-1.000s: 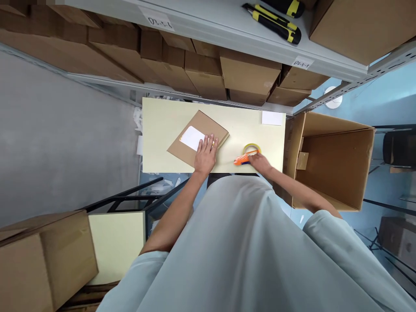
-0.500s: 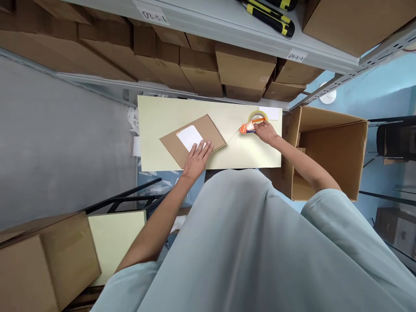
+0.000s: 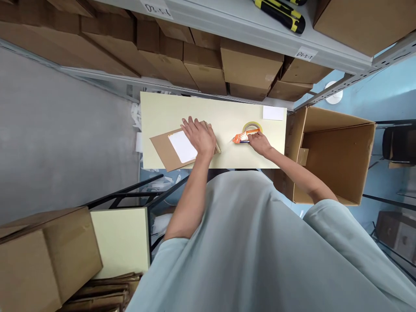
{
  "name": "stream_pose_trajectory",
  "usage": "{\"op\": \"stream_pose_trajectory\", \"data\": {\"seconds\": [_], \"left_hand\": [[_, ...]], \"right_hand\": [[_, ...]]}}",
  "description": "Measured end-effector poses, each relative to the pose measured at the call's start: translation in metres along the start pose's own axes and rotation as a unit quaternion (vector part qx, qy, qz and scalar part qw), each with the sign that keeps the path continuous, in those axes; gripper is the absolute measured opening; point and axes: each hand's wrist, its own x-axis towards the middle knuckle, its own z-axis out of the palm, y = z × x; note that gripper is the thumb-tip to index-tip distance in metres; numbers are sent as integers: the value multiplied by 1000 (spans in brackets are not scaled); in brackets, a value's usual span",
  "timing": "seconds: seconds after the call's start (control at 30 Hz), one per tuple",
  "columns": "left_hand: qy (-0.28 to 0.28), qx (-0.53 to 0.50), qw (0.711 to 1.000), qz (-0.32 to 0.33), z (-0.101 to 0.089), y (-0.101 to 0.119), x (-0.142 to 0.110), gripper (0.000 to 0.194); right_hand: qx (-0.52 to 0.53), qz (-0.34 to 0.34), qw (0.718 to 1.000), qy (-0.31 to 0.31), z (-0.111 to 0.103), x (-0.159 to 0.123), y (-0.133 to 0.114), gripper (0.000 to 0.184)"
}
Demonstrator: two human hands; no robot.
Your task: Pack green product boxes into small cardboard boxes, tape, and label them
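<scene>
1. While hemmed by shelved boxes (image 3: 251, 65) ahead and open carton (image 3: 334, 160) at right, working at pale table (image 3: 227, 110).
2. Covering right end of cardboard mailer (image 3: 169, 156), flat on tabletop, with spread left hand (image 3: 201, 138).
3. Gripping orange tape dispenser (image 3: 241, 137) in right hand (image 3: 259, 142), right of mailer.

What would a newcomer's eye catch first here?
Probably the orange tape dispenser in the right hand, over the right half of the pale tabletop. Next, the white-labelled cardboard package partly under the left hand, and the large open box beyond the tabletop's right end.
</scene>
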Motion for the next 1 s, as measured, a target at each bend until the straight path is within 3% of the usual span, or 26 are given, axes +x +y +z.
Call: {"op": "stream_pose_trajectory", "data": {"seconds": [0.1, 0.17, 0.33, 0.53, 0.63, 0.77, 0.87, 1.0], "left_hand": [[18, 1, 997, -73, 36, 7, 2, 70], [2, 2, 998, -58, 45, 4, -11, 68], [-105, 39, 990, 85, 30, -18, -55, 61], [-257, 80, 941, 203, 7, -47, -79, 63], [-282, 96, 926, 231, 3, -52, -83, 65], [-280, 102, 926, 232, 8, -50, -86, 67], [-267, 100, 928, 241, 14, -52, -87, 68], [-266, 106, 917, 280, 15, -63, -85, 56]], "right_hand": [[5, 3, 1000, 12, 8, -7, -3, 35], [14, 4, 1000, 20, 15, -14, -8, 35], [24, -22, 999, 4, 32, -33, -33, 41], [32, -105, 994, -23, 44, -51, -62, 53], [42, -129, 990, -28, 44, -57, -46, 49], [17, -88, 994, -55, 31, -56, 14, 44], [-10, -41, 998, -42, 11, -44, 53, 46], [-20, -49, 998, -26, -18, -14, 53, 42]]}}
